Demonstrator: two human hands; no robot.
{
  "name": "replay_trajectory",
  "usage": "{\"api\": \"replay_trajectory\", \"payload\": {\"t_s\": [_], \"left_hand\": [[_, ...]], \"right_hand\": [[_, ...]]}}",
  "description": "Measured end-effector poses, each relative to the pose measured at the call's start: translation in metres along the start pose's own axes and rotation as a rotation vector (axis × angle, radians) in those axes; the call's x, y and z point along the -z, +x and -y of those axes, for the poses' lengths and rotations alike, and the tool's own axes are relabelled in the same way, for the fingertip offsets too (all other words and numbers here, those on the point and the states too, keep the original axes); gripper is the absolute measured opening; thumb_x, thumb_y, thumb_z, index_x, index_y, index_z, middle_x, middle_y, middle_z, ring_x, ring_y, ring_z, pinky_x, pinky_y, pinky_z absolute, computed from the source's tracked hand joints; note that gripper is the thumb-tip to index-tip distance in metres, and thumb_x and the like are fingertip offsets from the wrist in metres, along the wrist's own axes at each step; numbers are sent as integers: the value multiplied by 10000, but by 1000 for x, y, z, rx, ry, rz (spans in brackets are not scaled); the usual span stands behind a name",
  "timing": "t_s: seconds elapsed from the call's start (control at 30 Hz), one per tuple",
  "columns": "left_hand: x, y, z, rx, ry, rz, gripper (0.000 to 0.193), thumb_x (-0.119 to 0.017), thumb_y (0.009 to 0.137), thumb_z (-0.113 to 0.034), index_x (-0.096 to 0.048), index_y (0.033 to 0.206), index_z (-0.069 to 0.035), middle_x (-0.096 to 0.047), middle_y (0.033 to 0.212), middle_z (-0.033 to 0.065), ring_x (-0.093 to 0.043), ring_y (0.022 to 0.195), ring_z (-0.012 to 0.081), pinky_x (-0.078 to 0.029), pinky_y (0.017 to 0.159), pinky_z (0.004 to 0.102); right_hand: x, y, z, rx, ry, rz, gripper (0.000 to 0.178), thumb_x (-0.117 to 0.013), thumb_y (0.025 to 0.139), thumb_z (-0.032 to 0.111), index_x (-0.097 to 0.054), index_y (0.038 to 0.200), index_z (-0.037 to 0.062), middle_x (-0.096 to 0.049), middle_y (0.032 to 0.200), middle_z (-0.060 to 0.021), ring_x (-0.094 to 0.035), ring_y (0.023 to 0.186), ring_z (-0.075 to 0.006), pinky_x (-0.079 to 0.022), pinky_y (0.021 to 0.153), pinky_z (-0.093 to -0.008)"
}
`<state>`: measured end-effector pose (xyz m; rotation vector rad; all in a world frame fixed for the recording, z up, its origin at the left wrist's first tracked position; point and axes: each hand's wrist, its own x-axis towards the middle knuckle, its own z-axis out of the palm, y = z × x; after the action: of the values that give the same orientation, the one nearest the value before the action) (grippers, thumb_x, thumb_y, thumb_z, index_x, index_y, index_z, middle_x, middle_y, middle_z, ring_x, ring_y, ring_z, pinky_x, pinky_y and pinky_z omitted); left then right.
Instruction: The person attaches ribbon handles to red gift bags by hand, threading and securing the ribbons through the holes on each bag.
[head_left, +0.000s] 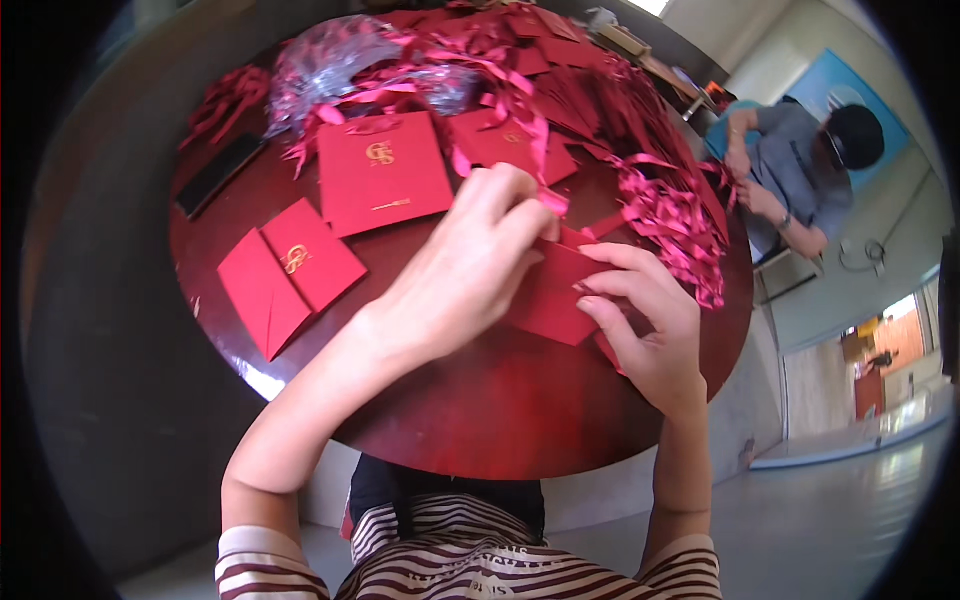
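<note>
Fingers of the left hand pinched around a pink ribbon end, just above a folded red card. Right hand gripping that card's right edge, thumb and forefinger closed on it. Card near the middle of a round dark red table, slightly right, half hidden by the left hand. To the left, an open red card with a gold emblem. Farther back, a larger closed red card. Beyond and to the right, a tangled heap of pink ribbons and many more red cards. Far left, a crumpled clear plastic bag with ribbons inside, and a black phone. Far right, another person seated, hands busy.
</note>
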<state>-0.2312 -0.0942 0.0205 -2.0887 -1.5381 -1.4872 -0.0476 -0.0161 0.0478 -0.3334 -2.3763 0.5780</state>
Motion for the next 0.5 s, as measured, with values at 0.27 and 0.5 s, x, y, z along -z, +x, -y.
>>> {"api": "replay_trajectory", "payload": {"t_s": [0.27, 0.5], "left_hand": [[13, 7, -5, -193, 213, 123, 263, -672, 656, 24, -568, 888, -43, -477, 923, 96, -479, 893, 271, -413, 777, 357], [33, 14, -3, -25, 182, 264, 210, -639, 702, 28, -589, 899, -25, -482, 940, 95, -482, 879, 258, -418, 765, 336]], "right_hand": [[7, 5, -2, -203, 123, 32, 121, -640, 794, 7, -616, 911, -15, -609, 803, -41, -563, 581, -45, -409, 495, -172], [4, 8, -6, -185, 91, 30, 84, -634, 804, 24, -602, 874, -11, -582, 732, -20, -531, 553, -42, -393, 493, -179]]}}
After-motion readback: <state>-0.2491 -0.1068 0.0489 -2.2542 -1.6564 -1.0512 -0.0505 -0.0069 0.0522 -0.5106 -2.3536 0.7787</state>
